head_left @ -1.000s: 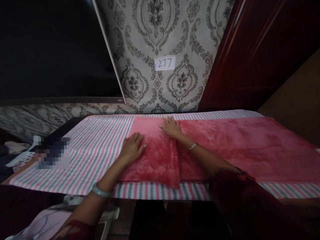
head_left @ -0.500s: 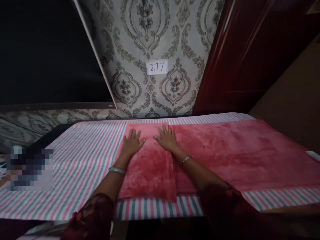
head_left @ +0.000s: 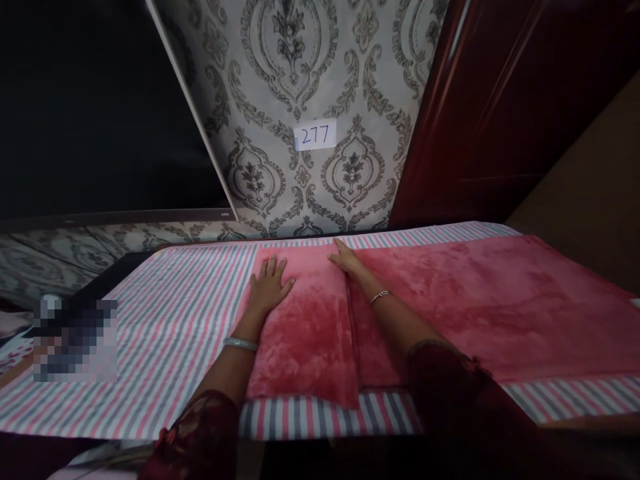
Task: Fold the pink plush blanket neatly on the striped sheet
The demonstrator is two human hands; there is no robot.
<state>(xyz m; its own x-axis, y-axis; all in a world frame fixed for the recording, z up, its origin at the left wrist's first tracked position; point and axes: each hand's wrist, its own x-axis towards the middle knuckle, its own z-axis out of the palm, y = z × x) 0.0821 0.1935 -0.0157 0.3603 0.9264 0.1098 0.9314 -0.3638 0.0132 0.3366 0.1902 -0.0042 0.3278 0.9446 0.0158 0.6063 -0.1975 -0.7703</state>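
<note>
A pink plush blanket (head_left: 480,300) lies along the table, its left end folded over into a layered section (head_left: 305,340). My left hand (head_left: 270,287) rests flat on that section near its far left part, fingers spread. At the section's far right corner, my right hand (head_left: 346,259) is turned on its side along the folded edge. Its thumb and forefinger are apart on the blanket; the other fingers are mostly hidden.
A striped cloth (head_left: 170,320) covers the table under the blanket. Behind it stand a patterned wall with a paper label (head_left: 315,135), a large dark screen (head_left: 100,113) at left and a dark red glossy panel (head_left: 480,120) at right. A blurred patch (head_left: 75,340) hides something on the left.
My right hand has shifted slightly right and away from me, turning from flat on the folded section onto its edge. My left hand stays flat in much the same place.
</note>
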